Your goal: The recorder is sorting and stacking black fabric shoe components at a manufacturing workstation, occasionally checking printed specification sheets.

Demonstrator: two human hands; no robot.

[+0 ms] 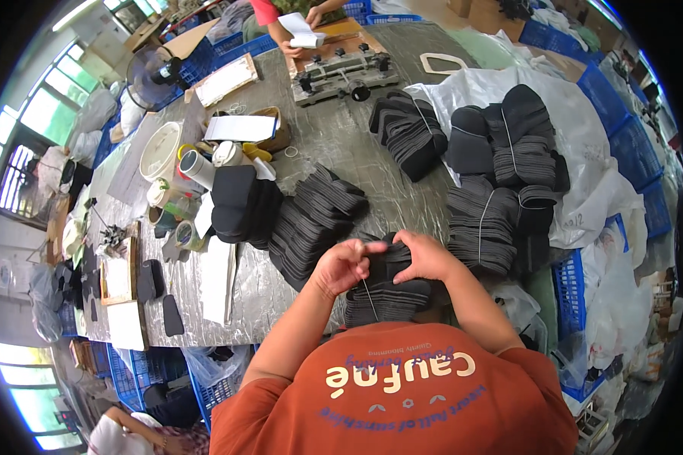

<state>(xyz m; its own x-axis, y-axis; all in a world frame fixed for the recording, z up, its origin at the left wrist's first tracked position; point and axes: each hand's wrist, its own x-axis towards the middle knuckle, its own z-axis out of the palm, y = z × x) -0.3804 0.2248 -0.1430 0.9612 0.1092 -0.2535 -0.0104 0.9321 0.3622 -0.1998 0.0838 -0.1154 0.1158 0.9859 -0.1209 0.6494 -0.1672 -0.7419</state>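
Observation:
Close to my body on the table is a bundle of black insole-shaped pads (387, 303), with a thin pale band (369, 294) across it. My left hand (345, 265) is over the bundle's left side, its fingers curled where the band meets them and one finger stretched toward the right. Thumb and fingers of my right hand (425, 258) curve around the far end of the same bundle. Just beyond my left hand leans a long fanned stack of loose black pads (315, 220). A shorter black stack (243, 205) adjoins it on the left.
Banded black bundles (482, 224) lie to the right, partly on white plastic sheeting (584, 167). Tubs and a white cup (197, 168) crowd the left. A metal clamp fixture (345, 76) sits at the far side, near another person's hands (284, 38). Blue crates (571, 284) flank the table.

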